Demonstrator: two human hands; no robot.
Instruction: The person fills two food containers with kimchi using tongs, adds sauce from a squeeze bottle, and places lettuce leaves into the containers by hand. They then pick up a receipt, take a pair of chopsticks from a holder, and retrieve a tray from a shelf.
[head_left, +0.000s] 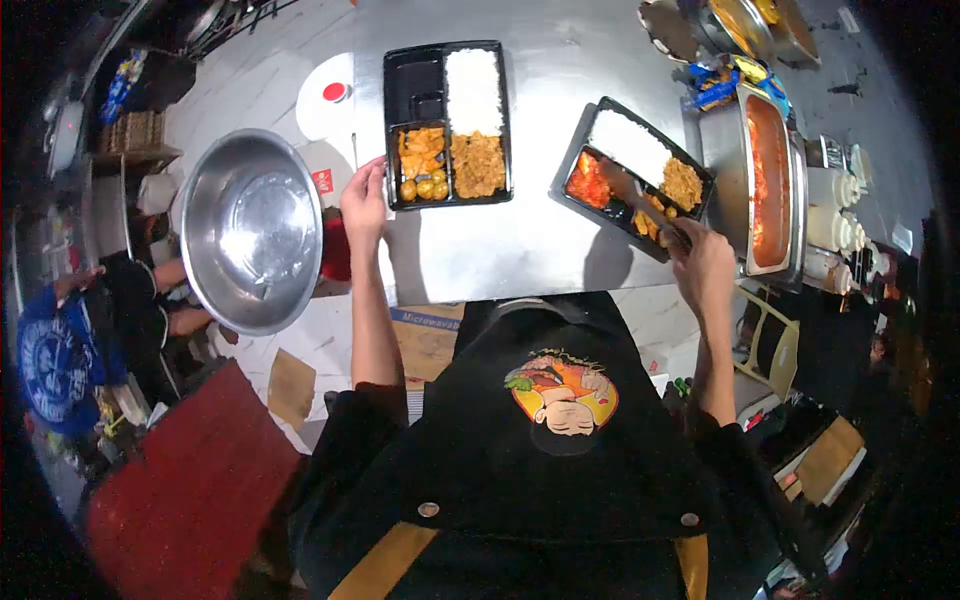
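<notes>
My left hand (364, 200) is at the left edge of a black compartment meal tray (509, 120), its fingers closed at the rim. That tray holds white rice (473, 90), brown minced food (478, 165) and orange chunks beside small round pieces; its upper left compartments are bare. My right hand (703, 258) grips a long serving utensil (655, 212), whose tip reaches over a second, tilted black tray (560, 180). Rice, brown mince, orange chunks and a red, kimchi-like food (588, 185) lie in this one. The utensil's exact kind is hard to make out.
A deep steel pan (745, 190) with red food stands right of the second tray. Squeeze bottles (835, 195) line the far right. A large metal bowl (305, 170) is at the left, and another person's arms (175, 300) show beyond it.
</notes>
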